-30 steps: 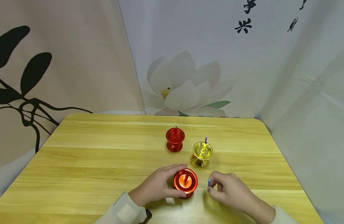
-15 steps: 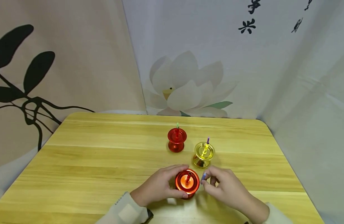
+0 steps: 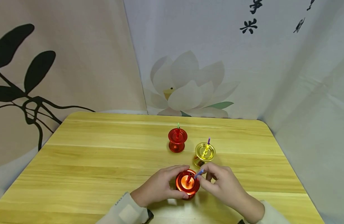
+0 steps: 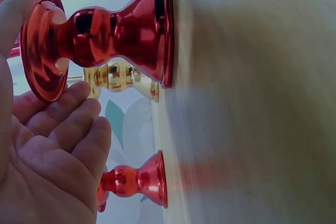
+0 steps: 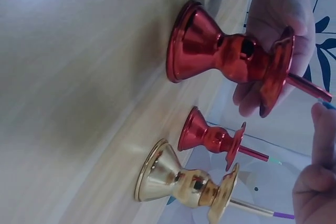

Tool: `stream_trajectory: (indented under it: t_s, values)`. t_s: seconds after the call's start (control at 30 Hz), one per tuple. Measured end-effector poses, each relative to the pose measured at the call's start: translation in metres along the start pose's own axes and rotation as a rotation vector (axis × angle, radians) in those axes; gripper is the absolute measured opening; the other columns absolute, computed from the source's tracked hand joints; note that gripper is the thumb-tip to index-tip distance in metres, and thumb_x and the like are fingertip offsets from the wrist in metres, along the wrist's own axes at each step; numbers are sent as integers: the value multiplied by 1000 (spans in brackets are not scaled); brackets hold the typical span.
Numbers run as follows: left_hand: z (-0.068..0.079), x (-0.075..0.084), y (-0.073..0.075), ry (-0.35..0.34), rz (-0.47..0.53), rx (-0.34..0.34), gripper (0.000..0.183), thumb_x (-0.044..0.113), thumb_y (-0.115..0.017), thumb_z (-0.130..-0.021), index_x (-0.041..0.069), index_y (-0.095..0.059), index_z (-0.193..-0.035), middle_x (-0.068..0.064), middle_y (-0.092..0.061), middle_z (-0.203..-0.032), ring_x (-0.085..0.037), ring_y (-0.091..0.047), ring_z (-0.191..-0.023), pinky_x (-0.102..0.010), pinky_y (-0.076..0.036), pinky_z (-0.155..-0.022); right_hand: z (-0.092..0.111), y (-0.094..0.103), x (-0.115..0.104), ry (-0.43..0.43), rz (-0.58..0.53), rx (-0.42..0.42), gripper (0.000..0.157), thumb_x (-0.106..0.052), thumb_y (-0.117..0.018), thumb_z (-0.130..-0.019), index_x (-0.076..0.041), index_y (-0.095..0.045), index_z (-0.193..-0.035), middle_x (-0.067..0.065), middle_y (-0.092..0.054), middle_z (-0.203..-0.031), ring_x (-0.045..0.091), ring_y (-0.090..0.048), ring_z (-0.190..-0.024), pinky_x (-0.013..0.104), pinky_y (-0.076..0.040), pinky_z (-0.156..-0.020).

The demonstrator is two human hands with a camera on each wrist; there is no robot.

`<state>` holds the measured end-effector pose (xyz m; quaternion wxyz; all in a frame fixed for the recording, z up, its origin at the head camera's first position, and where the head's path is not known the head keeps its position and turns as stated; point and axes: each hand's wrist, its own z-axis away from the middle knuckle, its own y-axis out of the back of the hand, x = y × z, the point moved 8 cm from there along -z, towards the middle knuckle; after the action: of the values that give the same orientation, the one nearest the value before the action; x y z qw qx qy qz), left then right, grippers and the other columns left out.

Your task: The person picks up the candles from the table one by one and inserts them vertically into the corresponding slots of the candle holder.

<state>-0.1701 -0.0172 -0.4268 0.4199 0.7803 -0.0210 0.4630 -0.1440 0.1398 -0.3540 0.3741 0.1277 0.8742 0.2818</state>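
Note:
My left hand (image 3: 160, 186) holds the dish rim of the nearest red candle holder (image 3: 187, 184), thumb in front and fingers behind. The holder's flared base (image 4: 144, 32) stands upright on the table in the left wrist view. From its dish rises a thin red tube (image 5: 310, 86). Between thumb and index finger, my right hand (image 3: 223, 183) pinches a small blue candle (image 3: 199, 173), tilted, just right of the tube's top. Whether candle and tube touch I cannot tell, as the right wrist view shows only a sliver of blue by the fingertip.
Behind the hands stand a gold candle holder (image 3: 205, 151) with a purple candle and another red candle holder (image 3: 177, 137) with a green one. All are on a wooden table (image 3: 104, 149). Printed cloth (image 3: 188, 31) hangs behind the table's back edge.
My right hand has moved left with the blue candle, from beside the near red holder to over its dish edge, and the candle has tilted. The left hand keeps its hold.

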Motion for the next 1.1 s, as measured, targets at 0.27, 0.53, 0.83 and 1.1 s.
stream_trajectory:
  t_s: [0.27, 0.53, 0.83, 1.1]
  values:
    - [0, -1, -1, 4, -4, -5, 78, 45, -83, -81, 14, -52, -147, 1, -56, -143, -13, -54, -129, -34, -47, -107, -4, -1, -3, 30, -41, 35, 29, 6, -75, -78, -17, -66, -95, -8, -69, -79, 0, -54, -61, 9, -39, -49]
    - [1, -2, -2, 4, 1, -6, 77, 49, -80, -83, 18, -51, -147, -1, -58, -142, -12, -55, -128, -33, -47, -106, -7, 0, -8, 61, -27, 48, 29, 5, -74, -79, -16, -67, -97, -8, -69, -79, -1, -53, -62, 8, -37, -49]
    - [1, -4, -2, 17, 2, -10, 77, 47, -80, -83, 19, -50, -148, 0, -57, -143, -12, -55, -128, -33, -48, -105, -11, -1, -10, 52, 6, 41, 27, 1, -74, -79, -20, -66, -94, -14, -64, -75, -3, -51, -62, 7, -34, -49]
    - [0, -3, -2, 11, 3, -7, 76, 45, -80, -84, 16, -50, -148, -1, -57, -143, -12, -55, -127, -33, -48, -105, -14, -2, -9, 31, 24, 24, 26, -1, -73, -79, -22, -64, -92, -15, -61, -73, -3, -50, -61, 8, -34, -48]
